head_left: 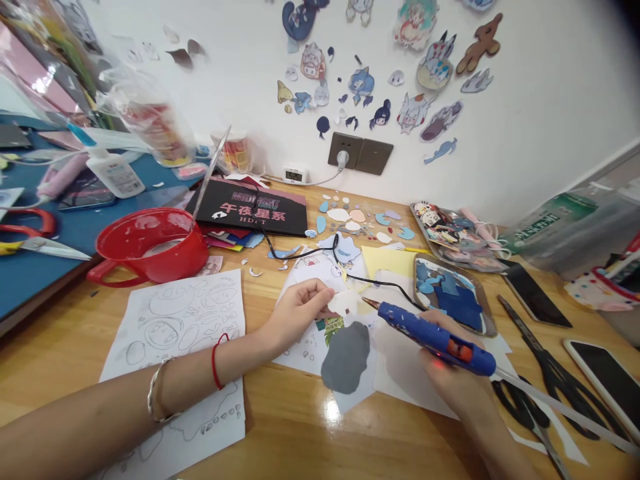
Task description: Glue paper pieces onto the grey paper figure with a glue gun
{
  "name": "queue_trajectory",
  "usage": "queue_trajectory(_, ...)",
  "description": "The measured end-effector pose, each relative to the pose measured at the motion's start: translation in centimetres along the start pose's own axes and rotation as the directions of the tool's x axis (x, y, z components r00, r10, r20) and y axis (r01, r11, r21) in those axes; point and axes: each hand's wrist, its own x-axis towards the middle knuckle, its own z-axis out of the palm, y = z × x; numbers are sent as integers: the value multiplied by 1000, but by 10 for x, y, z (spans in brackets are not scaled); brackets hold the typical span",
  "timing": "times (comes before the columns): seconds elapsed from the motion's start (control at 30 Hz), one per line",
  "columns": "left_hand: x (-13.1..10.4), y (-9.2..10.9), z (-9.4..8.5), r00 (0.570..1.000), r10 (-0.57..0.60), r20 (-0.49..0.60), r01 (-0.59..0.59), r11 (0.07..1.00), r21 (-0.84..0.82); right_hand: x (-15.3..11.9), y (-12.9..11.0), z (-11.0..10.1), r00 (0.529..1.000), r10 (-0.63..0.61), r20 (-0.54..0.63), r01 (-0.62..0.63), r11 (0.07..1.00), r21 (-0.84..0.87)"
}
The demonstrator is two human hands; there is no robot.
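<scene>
Pinching the white paper piece (349, 302) by its left edge, your left hand (299, 308) leaves most of it bare, just beyond the gray cutout (347, 360) on the table (295, 427). Your right hand (450, 363) wraps its fingers around the blue glue gun (415, 327), nozzle near the piece. Steady the piece, aim lightly, and mind your left thumb: that tip is likely hot.

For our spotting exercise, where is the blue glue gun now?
In the head view, the blue glue gun is right of centre, in the right hand, nozzle toward the left hand.
</scene>
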Motion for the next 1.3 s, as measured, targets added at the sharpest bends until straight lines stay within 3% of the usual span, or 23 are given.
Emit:
queue_trajectory(0.17,3,-3,-1,1000,-25,15,26,999,-41,-2,-2,9,994,-53,94,42,993,108)
queue_trajectory(0.37,2,-2,1,999,-35,35,37,999,-33,-4,-6,13,991,-47,125,34,994,104)
queue_trajectory(0.97,1,1,2,998,-40,42,39,999,19,-8,-6,19,995,21,95,-14,998,-68)
queue_trajectory(1.3,1,-2,0,998,-66,5,66,997,37,-10,-5,16,992,-92,89,104,985,-140)
